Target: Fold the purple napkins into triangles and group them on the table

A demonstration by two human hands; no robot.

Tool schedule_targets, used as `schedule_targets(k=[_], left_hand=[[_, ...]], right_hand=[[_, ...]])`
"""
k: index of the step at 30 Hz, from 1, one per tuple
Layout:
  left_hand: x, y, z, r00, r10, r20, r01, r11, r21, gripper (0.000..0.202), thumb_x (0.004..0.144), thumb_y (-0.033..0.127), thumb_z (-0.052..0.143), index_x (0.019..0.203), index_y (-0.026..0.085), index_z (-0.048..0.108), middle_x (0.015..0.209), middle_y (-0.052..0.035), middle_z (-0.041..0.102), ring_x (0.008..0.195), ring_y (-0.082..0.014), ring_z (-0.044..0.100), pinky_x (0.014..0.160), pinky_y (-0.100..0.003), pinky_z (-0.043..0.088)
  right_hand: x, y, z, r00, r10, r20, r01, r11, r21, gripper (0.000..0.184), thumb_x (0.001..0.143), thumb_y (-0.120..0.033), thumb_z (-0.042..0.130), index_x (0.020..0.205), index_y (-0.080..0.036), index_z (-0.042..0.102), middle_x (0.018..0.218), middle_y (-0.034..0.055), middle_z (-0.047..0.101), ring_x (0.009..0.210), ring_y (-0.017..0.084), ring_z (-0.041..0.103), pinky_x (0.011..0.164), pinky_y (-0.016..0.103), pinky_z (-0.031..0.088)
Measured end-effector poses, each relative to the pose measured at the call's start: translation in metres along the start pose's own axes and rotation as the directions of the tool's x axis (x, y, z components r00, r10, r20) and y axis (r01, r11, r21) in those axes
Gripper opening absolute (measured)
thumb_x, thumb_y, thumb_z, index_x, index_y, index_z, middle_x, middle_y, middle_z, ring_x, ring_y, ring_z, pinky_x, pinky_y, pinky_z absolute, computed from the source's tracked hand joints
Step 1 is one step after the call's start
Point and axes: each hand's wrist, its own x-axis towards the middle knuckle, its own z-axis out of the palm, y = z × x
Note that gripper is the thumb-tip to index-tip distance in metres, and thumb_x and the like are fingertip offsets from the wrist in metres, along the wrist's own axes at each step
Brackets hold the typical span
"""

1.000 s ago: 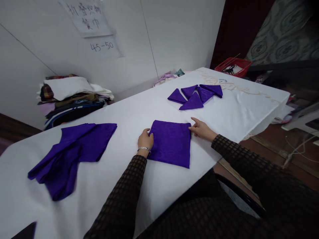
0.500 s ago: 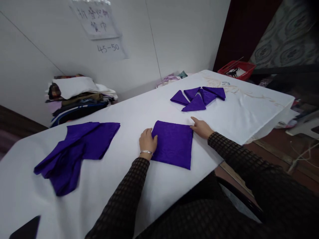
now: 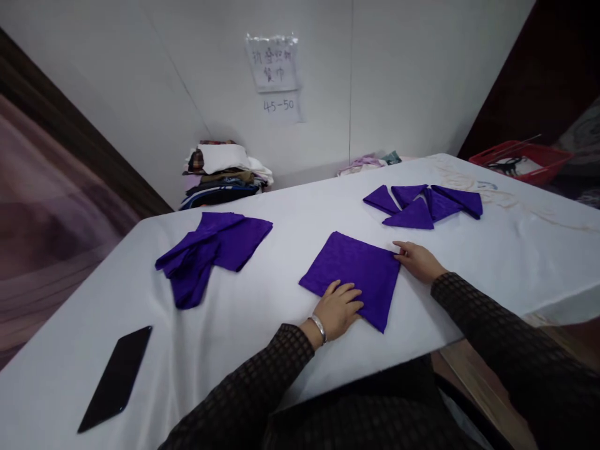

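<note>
While your left hand (image 3: 340,309) lies flat, palm down, its fingers lightly spread, it presses the near left edge of the purple square (image 3: 351,272), a folded cloth that sits on the white table (image 3: 262,325) just in front of you, turned so its corners point like a diamond. Your right hand (image 3: 419,261) reaches the square's right corner with fingers stretched out and close together, their tips touching the cloth. The thumb is tucked out of sight beneath the hand, so you cannot tell whether it nips the edge or only rests there. A silver bracelet (image 3: 319,327) shows at your left wrist, and both dark checked sleeves run out of the bottom of the view.

Left of the square, well apart, a loose heap of purple cloths (image 3: 210,247) lies crumpled; how many pieces it holds is hard to make out. Far right of the square, several purple triangles (image 3: 422,205) overlap one another, so their count is unclear. A black phone (image 3: 116,377) lies face down or dark at the near left. Against the far wall a stack of mixed fabrics (image 3: 225,172) stands partly hidden behind the table edge, and a paper sign (image 3: 273,62) above it carries handwriting too blurred to read, apart from "45-50" below. A red basket (image 3: 520,161) at the far right is cut by the table's rim.
</note>
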Motion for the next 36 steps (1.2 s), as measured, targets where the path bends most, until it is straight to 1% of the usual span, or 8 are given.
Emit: schedule_targets(k=[4,9,13,19,23,27,32,36], left_hand=[[-0.006,-0.015,-0.004,0.998,-0.034,-0.044,0.036,0.998,0.050,0.029,0.093,0.026,0.040,0.106,0.027,0.065,0.122,-0.0012,0.062,0.123,-0.0187,0.045,0.111,-0.047,0.021],[-0.054,-0.047,-0.034,0.973,-0.228,-0.035,0.229,0.973,0.034,0.033,0.083,0.017,0.047,0.109,0.027,0.064,0.126,-0.0021,0.059,0.126,-0.0219,0.044,0.111,-0.053,0.019],[-0.078,-0.057,-0.050,0.933,-0.357,-0.035,0.355,0.933,-0.053,0.051,0.076,0.008,0.041,0.122,0.025,0.055,0.132,-0.0027,0.055,0.126,-0.0188,0.044,0.111,-0.051,0.023],[-0.037,-0.043,-0.046,0.860,-0.470,-0.197,0.470,0.881,-0.048,0.041,0.091,0.036,0.038,0.126,0.020,0.052,0.139,-0.0072,0.047,0.131,-0.0205,0.037,0.111,-0.044,0.025],[-0.004,-0.053,-0.034,0.800,-0.562,-0.209,0.587,0.805,0.083,0.056,0.088,0.050,0.040,0.133,0.016,0.045,0.148,-0.0124,0.031,0.138,-0.0278,0.023,0.112,-0.050,0.018],[0.005,-0.068,-0.018,0.750,-0.649,-0.128,0.661,0.740,0.123,0.066,0.087,0.054,0.037,0.139,0.013,0.037,0.150,-0.0145,0.026,0.139,-0.0309,0.018,0.112,-0.052,0.015],[0.001,-0.071,-0.010,0.769,-0.630,-0.109,0.639,0.760,0.120,0.073,0.086,0.063,0.027,0.141,0.014,0.034,0.150,-0.0141,0.025,0.140,-0.0305,0.015,0.112,-0.052,0.012],[0.000,-0.069,-0.011,0.772,-0.626,-0.109,0.636,0.764,0.110,0.073,0.087,0.063,0.025,0.141,0.014,0.034,0.150,-0.0145,0.026,0.140,-0.0301,0.015,0.112,-0.053,0.012]], right_hand=[[-0.012,-0.016,-0.002,0.995,0.068,0.073,-0.071,0.997,0.041,0.046,0.080,-0.029,0.048,0.122,-0.013,0.057,0.078,0.0043,0.065,0.069,0.018,0.058,0.063,0.029,0.042],[-0.057,-0.053,-0.002,0.974,-0.020,0.227,-0.007,0.993,0.119,0.049,0.080,-0.028,0.049,0.128,-0.019,0.052,0.074,0.0009,0.064,0.065,0.017,0.058,0.060,0.027,0.042],[-0.071,-0.070,-0.012,0.989,-0.042,0.144,0.048,0.998,-0.039,0.049,0.082,-0.031,0.049,0.129,-0.018,0.050,0.093,0.0086,0.066,0.079,0.022,0.061,0.068,0.032,0.046],[-0.034,-0.105,-0.004,0.933,-0.349,0.091,0.347,0.937,0.037,0.047,0.086,-0.032,0.048,0.131,-0.018,0.048,0.131,0.0126,0.052,0.121,0.025,0.048,0.102,0.041,0.039],[-0.003,-0.148,0.029,0.862,-0.467,0.200,0.461,0.884,0.075,0.054,0.086,-0.035,0.049,0.135,-0.011,0.043,0.140,0.0170,0.043,0.132,0.026,0.036,0.108,0.043,0.032],[0.024,-0.175,0.054,0.826,-0.466,0.316,0.483,0.875,0.030,0.061,0.089,-0.041,0.043,0.140,-0.007,0.035,0.147,0.0191,0.032,0.137,0.029,0.025,0.110,0.046,0.026],[0.054,-0.146,0.062,0.825,-0.437,0.358,0.484,0.873,-0.051,0.068,0.091,-0.054,0.033,0.143,-0.012,0.030,0.150,0.0159,0.025,0.139,0.028,0.019,0.111,0.049,0.018],[0.068,-0.105,0.057,0.908,-0.304,0.289,0.353,0.925,-0.136,0.073,0.090,-0.061,0.025,0.144,-0.013,0.029,0.151,0.0149,0.023,0.139,0.028,0.017,0.111,0.051,0.015]])
